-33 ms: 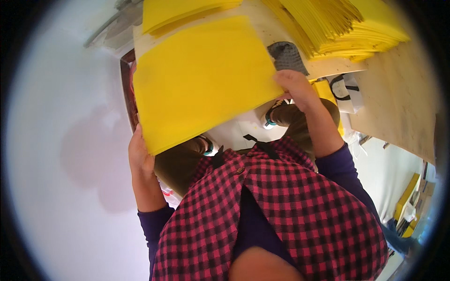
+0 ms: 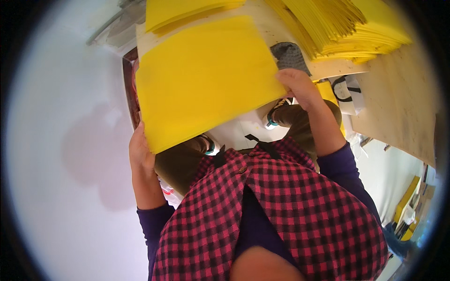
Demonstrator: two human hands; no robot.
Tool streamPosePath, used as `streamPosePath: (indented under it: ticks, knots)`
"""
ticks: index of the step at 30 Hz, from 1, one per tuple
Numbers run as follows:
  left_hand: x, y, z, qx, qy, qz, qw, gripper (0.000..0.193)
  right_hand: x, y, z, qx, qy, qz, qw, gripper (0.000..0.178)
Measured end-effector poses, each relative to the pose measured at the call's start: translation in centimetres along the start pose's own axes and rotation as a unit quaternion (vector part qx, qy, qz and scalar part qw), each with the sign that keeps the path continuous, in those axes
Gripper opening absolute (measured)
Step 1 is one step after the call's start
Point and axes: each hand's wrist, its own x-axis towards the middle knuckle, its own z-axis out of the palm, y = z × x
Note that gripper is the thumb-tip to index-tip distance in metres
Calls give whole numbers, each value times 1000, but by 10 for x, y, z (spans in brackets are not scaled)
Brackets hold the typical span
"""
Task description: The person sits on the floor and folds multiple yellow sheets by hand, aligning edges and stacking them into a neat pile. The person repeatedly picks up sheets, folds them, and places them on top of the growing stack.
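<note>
A flat yellow rectangular stack of thin sheets [image 2: 206, 84], fabric-like, is held out in front of my body, over the near part of the table and my lap. My left hand [image 2: 142, 147] grips its near left corner, with the fingers mostly hidden beneath. At the near right corner, my right hand [image 2: 300, 88] pinches the edge, thumb on top. Layered edges show along the near side, so it seems to be more than one sheet.
More yellow sheets lie in a pile [image 2: 187, 14] at the far left and a taller pile [image 2: 356, 37] at the far right of the wooden table [image 2: 328, 70]. A dark grey cloth item [image 2: 291, 58] lies between. A white bag [image 2: 351, 96] with black handles is at right; a white wall [image 2: 70, 140] stands left.
</note>
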Motion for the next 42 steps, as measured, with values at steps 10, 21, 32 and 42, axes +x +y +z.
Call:
streamPosePath:
  ticks: [10, 21, 32, 42]
  knots:
    - [60, 43, -9, 106, -45, -7, 993, 32, 58, -22, -4, -46, -31, -19, 998, 25]
    - [110, 73, 40, 176, -46, 123, 975, 24, 81, -47, 16, -142, 44, -106, 983, 19]
    - [140, 56, 31, 200, -33, 100, 974, 30, 83, -31, 4, -217, 89, -149, 961, 31]
    - [139, 54, 27, 282, 79, 201, 935, 41, 89, -29, 1, -230, 160, -188, 941, 50]
